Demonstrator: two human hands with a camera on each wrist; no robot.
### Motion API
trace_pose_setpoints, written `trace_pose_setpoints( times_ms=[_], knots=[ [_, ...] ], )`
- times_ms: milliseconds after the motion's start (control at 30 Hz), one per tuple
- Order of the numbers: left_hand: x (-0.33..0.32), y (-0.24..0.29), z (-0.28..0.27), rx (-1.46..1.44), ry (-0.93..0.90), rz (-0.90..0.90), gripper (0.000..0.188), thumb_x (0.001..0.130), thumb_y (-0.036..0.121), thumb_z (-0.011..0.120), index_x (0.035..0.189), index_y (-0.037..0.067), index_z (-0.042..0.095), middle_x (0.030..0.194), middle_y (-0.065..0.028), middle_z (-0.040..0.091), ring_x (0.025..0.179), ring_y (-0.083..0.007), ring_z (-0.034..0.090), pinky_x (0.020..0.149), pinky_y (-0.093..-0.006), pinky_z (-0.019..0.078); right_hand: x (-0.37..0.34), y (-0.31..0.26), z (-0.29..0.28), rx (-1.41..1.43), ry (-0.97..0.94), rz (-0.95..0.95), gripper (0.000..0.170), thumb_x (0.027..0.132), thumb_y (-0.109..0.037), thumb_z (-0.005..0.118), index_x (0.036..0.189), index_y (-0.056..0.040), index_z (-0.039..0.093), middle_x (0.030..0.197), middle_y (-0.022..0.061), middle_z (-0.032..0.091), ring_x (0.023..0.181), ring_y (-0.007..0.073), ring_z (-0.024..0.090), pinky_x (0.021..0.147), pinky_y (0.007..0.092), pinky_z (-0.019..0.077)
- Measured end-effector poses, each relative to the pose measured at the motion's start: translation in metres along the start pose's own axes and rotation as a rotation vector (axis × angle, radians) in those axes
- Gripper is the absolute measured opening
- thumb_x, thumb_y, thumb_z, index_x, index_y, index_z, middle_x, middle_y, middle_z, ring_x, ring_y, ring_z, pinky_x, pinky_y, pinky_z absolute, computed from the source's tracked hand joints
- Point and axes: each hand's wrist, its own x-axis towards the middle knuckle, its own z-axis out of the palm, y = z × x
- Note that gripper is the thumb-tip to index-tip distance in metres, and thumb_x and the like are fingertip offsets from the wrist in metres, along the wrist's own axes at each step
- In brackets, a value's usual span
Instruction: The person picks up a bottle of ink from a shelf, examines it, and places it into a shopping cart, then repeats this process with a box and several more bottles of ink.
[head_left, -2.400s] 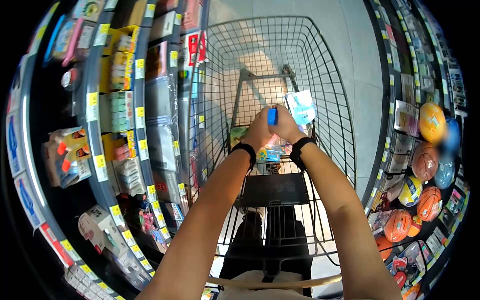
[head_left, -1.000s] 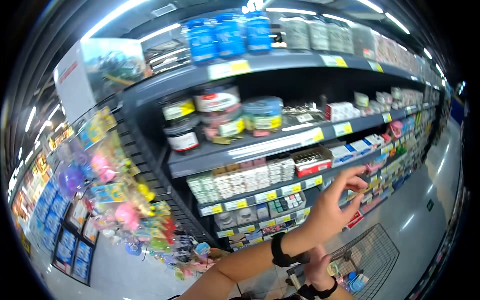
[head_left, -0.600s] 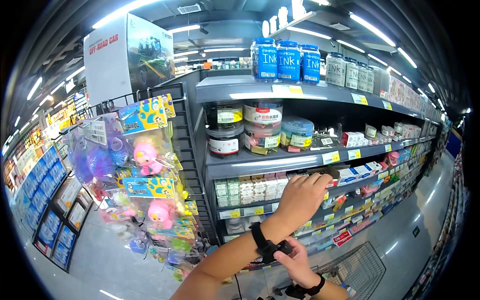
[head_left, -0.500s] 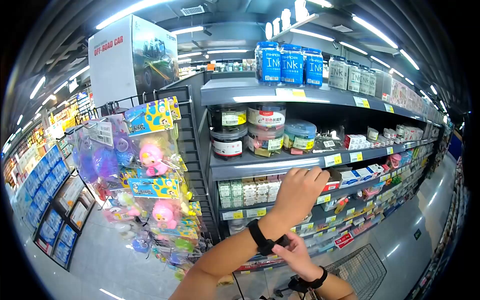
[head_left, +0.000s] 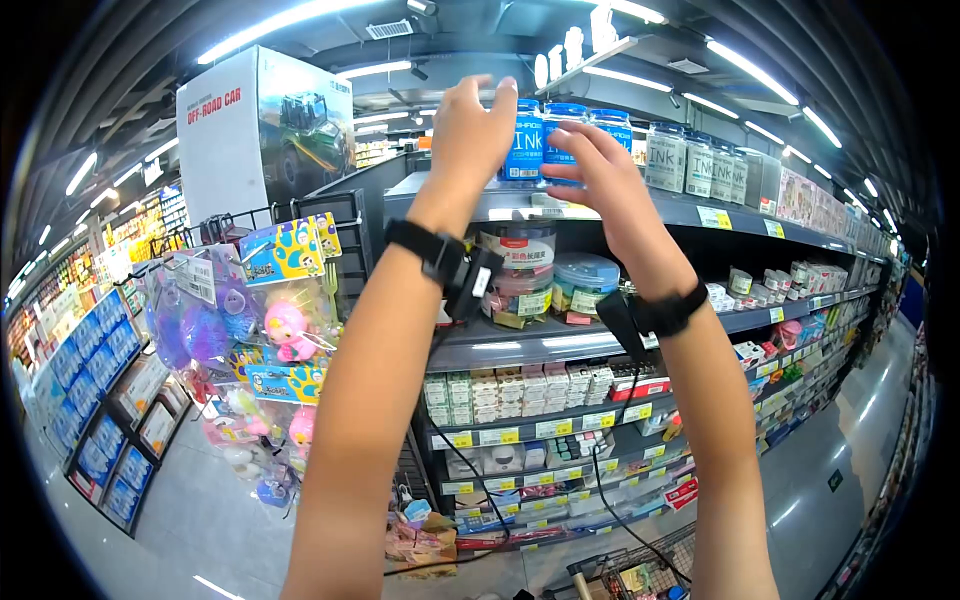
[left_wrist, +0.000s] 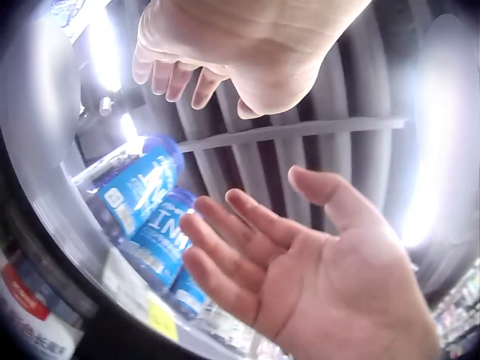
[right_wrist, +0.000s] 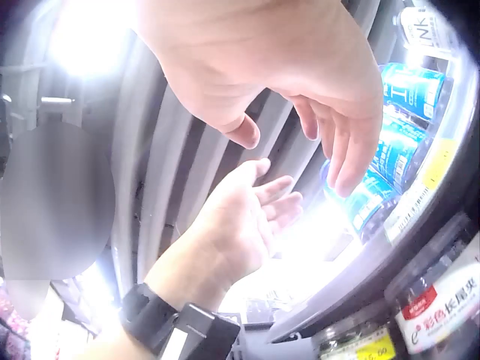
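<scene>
Blue jars (right_wrist: pixel 399 148) — close behind right hand (head_left: pixel 610 190); shelved.

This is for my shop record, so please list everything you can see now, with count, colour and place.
Blue jars: three, blue, top shelf
Grey jars: several, grey-white, top shelf
Car box: one, mostly white, upper left
Round tubs: several, mixed, second shelf
Small boxes: many, mostly white, below
Bagged toys: many, pink and purple, left side
Price tags: many, white-yellow, shelf edges
Ceiling lights: several, white, overhead
Cart: one, dark, bottom edge
Wristbands: two, black, one per wrist
Left hand: one, bare, upper middle
Right hand: one, bare, before the blue jars
</scene>
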Motion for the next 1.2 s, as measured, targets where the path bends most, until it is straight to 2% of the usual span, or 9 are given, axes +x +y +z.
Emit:
trace_pose_setpoints(
  times_ms=[133,167,400,600,800,1000,1100,1133,1200],
  knots=[
    [0.009,-0.019,0.02,0.124,-0.276,-0.159,0.083,0.093,0.05,0.063,0.145,-0.012,0.042,0.134,-0.0356,0.058,0.128,-0.0462,0.058,0.107,-0.0469,0.0467,0.028,0.008,0.012,0.062,-0.066,0.078,0.069,0.098,-0.038,0.064,0.145,0.0069,0.045,0.131,0.0185,0.06,0.102,0.0265,0.07,0.075,0.0343,0.0637],
    [0.01,-0.029,0.025,0.242,-0.299,-0.117,0.089,0.09,0.045,0.069,0.152,-0.008,0.034,0.126,-0.0334,0.066,0.119,-0.0379,0.067,0.1,-0.0418,0.051,0.026,0.004,0.013,0.052,-0.085,0.116,0.057,0.099,-0.038,0.061,0.139,0.0015,0.051,0.129,0.0134,0.06,0.103,0.0242,0.071,0.076,0.0336,0.0638],
    [0.006,-0.025,0.019,0.299,-0.285,-0.126,0.092,0.081,0.046,0.077,0.147,-0.007,0.042,0.121,-0.0298,0.069,0.112,-0.0372,0.07,0.096,-0.0408,0.0545,0.031,0.008,0.018,0.045,-0.043,0.099,0.071,0.097,-0.039,0.063,0.146,0.0067,0.041,0.133,0.0177,0.056,0.104,0.0257,0.07,0.077,0.0356,0.0639],
    [-0.004,-0.016,0.006,-0.128,0.006,0.016,0.08,0.076,0.039,0.086,0.137,-0.003,0.055,0.115,-0.0222,0.072,0.105,-0.027,0.073,0.086,-0.0357,0.0579,0.025,-0.005,0.004,0.174,-0.058,-0.088,0.057,0.098,-0.025,0.068,0.139,0.0089,0.048,0.128,0.019,0.06,0.093,0.0241,0.072,0.073,0.0326,0.0636],
    [-0.068,0.051,-0.043,-0.576,-0.152,0.049,0.079,0.081,0.029,0.087,0.141,-0.005,0.048,0.124,-0.0169,0.065,0.107,-0.0223,0.068,0.086,-0.0343,0.0581,-0.005,0.003,-0.028,-0.001,-0.091,-0.375,0.051,0.09,-0.021,0.081,0.132,-0.0006,0.061,0.121,0.0118,0.065,0.1,0.0192,0.069,0.084,0.0311,0.0601],
    [-0.219,0.044,-0.054,-0.469,-0.303,-0.04,0.087,0.071,0.024,0.091,0.142,-0.001,0.049,0.131,-0.0126,0.061,0.117,-0.0209,0.064,0.097,-0.0359,0.0533,-0.149,0.074,-0.046,0.376,-0.327,-0.014,0.064,0.091,-0.012,0.079,0.146,-0.0001,0.047,0.137,0.0106,0.059,0.124,0.0194,0.06,0.108,0.0366,0.0487],
    [-0.313,0.024,-0.053,-0.581,-0.478,-0.278,0.087,0.067,0.018,0.093,0.14,-0.001,0.05,0.132,-0.0135,0.06,0.122,-0.023,0.061,0.106,-0.0385,0.0473,-0.232,0.123,-0.055,0.665,-0.42,0.222,0.067,0.09,0.002,0.075,0.149,-0.0009,0.044,0.146,0.0127,0.053,0.134,0.021,0.054,0.113,0.0384,0.0449],
    [-0.343,0.005,-0.049,-0.571,-0.553,-0.228,0.088,0.068,0.017,0.093,0.141,-0.001,0.048,0.132,-0.0132,0.059,0.124,-0.0232,0.06,0.107,-0.0392,0.0461,-0.258,0.147,-0.056,0.816,-0.392,0.327,0.067,0.092,0.004,0.072,0.151,-0.0013,0.042,0.15,0.0124,0.051,0.139,0.0216,0.049,0.116,0.0387,0.0405],
    [-0.394,-0.006,-0.044,-0.604,-0.599,-0.433,0.089,0.069,0.016,0.093,0.142,0.0,0.046,0.131,-0.0125,0.06,0.125,-0.0232,0.059,0.108,-0.0398,0.0448,-0.311,0.184,-0.051,0.931,-0.257,0.505,0.066,0.094,0.001,0.07,0.153,-0.0025,0.041,0.153,0.011,0.048,0.143,0.0212,0.044,0.118,0.0385,0.0377]
  ],
)
